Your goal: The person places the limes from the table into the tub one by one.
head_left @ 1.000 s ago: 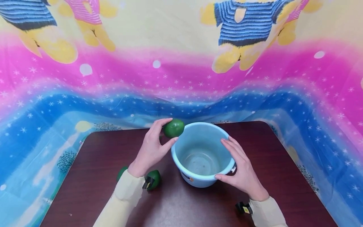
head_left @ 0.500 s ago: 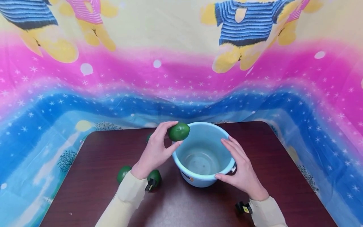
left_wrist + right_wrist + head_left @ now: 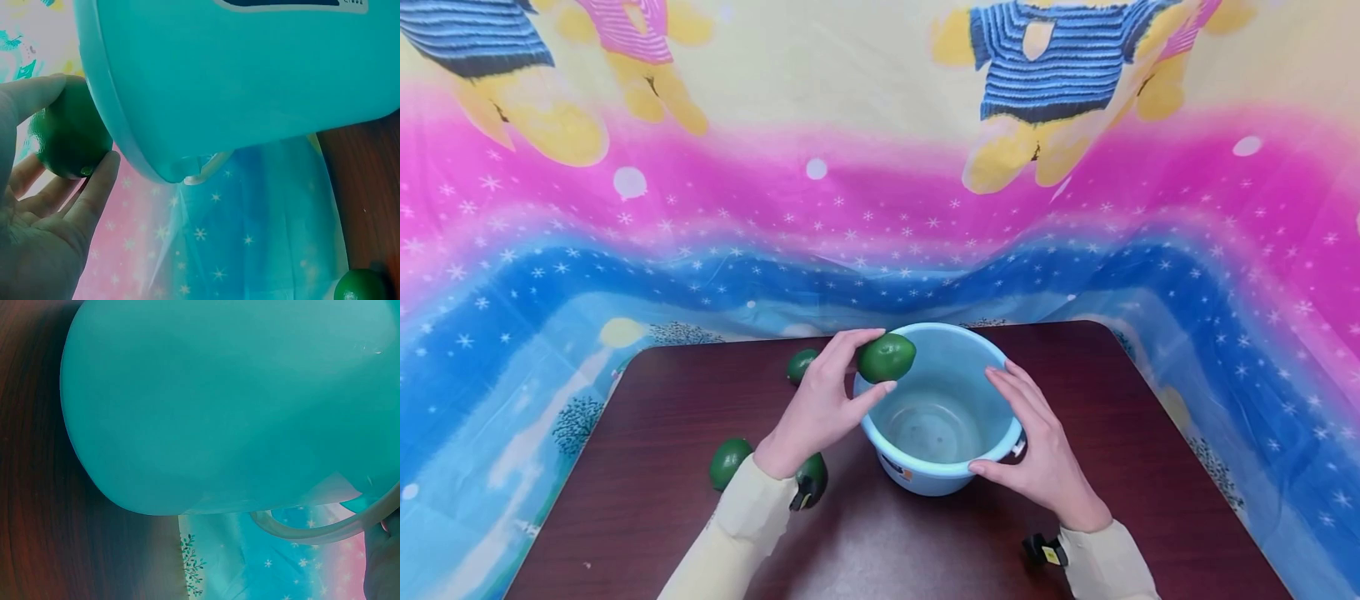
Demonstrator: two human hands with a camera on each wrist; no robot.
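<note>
My left hand (image 3: 820,400) holds a glossy green lime (image 3: 887,358) between thumb and fingers, above the left rim of a light blue bucket (image 3: 928,468). The left wrist view shows this lime (image 3: 72,128) beside the bucket's rim, the left hand's thumb and fingers on either side. My right hand (image 3: 1041,446) grips the bucket's right rim, its thumb at the near side and its fingers farther back. Only a sliver of that hand (image 3: 382,565) shows in the right wrist view, next to the bucket's pale handle (image 3: 312,536). The visible bucket floor is bare.
Three more limes lie on the dark wooden table (image 3: 647,517): one lime (image 3: 802,365) behind the left hand, one lime (image 3: 731,463) left of the forearm, one lime (image 3: 814,482) partly behind the wrist camera. A patterned cloth (image 3: 880,208) hangs behind.
My left hand has moved right and slightly toward me with the lime, from beside the bucket to over its left rim. The right hand and bucket have stayed put.
</note>
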